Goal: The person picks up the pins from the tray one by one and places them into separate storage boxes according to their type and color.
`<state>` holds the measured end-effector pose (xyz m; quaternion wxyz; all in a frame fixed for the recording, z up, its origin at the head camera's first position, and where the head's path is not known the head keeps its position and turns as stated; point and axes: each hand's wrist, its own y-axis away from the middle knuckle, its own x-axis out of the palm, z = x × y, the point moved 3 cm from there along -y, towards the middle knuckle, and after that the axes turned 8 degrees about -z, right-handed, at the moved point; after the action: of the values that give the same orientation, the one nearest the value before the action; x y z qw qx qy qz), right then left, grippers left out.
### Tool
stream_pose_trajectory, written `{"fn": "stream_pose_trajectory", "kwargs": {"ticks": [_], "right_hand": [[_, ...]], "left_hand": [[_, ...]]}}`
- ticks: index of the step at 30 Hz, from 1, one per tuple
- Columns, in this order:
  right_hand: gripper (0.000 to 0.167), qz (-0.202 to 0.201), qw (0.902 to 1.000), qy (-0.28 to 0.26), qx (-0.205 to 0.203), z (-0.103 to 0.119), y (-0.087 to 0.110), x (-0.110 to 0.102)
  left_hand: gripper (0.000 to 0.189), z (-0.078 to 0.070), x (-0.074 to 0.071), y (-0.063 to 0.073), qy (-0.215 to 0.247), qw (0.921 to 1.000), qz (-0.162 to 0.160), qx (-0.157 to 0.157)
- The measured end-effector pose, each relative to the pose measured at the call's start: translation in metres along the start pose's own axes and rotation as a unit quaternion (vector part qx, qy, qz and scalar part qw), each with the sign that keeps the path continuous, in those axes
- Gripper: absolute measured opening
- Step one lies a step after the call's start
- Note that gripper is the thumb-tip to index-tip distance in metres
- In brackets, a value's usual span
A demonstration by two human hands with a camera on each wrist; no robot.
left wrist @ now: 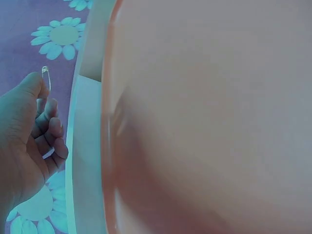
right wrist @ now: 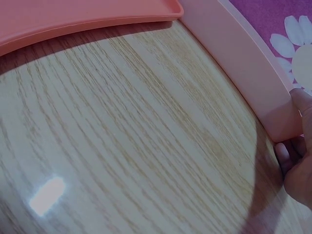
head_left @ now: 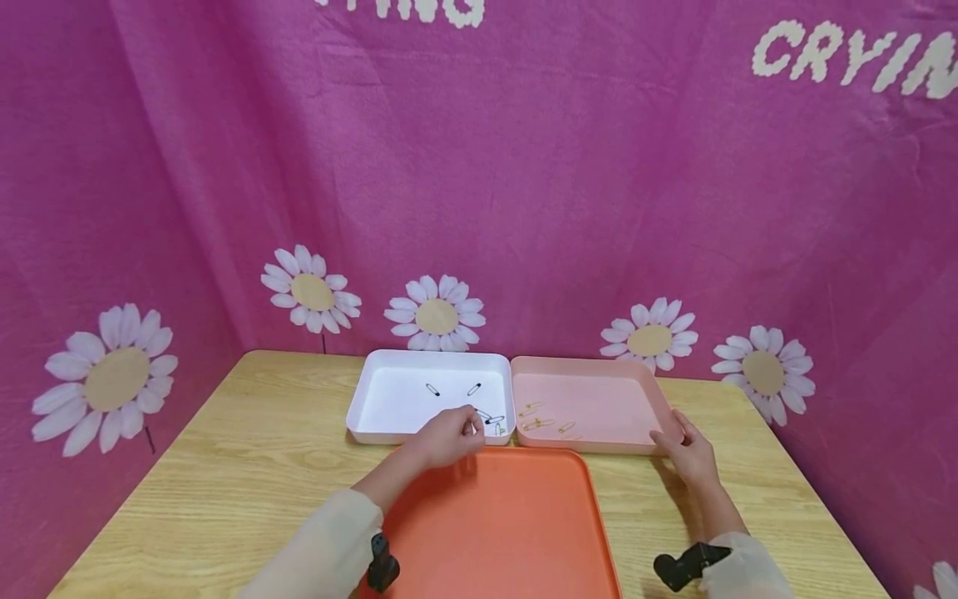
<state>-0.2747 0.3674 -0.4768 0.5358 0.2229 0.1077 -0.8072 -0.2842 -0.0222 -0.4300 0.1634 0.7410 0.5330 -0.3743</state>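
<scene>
My left hand (head_left: 451, 436) is over the front right part of a white tray (head_left: 389, 398). In the left wrist view its thumb and finger pinch a small pale safety pin (left wrist: 47, 78). Black safety pins (head_left: 474, 389) lie in the white tray, several of them grouped near its right side and partly behind the hand. My right hand (head_left: 690, 454) grips the front right corner of a pink tray (head_left: 599, 399), thumb at the rim and fingers round the outside. Several gold safety pins (head_left: 537, 424) lie in the left part of the pink tray.
A large orange tray (head_left: 516, 524) lies in front of the two smaller trays, which stand side by side. All rest on a wooden table (head_left: 247, 449). A pink curtain (head_left: 494, 208) printed with daisies hangs right behind the table.
</scene>
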Motion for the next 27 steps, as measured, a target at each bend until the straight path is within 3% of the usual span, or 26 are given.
{"fn": "stream_pose_trajectory", "kwargs": {"ticks": [6, 12, 27], "right_hand": [[0.076, -0.004, 1.0, 0.0, 0.003, -0.002, -0.002, 0.0], [0.077, -0.005, 1.0, 0.003, 0.005, -0.004, -0.003, 0.001], [0.076, -0.007, 1.0, 0.003, 0.004, -0.001, -0.001, 0.001]], "left_hand": [[0.011, -0.005, -0.002, -0.007, 0.026, 0.9994, -0.024, -0.004], [0.009, -0.012, -0.002, -0.016, 0.028, 0.9982, -0.05, 0.018], [0.008, -0.028, 0.001, -0.038, 0.01, 0.9974, -0.069, 0.018]]}}
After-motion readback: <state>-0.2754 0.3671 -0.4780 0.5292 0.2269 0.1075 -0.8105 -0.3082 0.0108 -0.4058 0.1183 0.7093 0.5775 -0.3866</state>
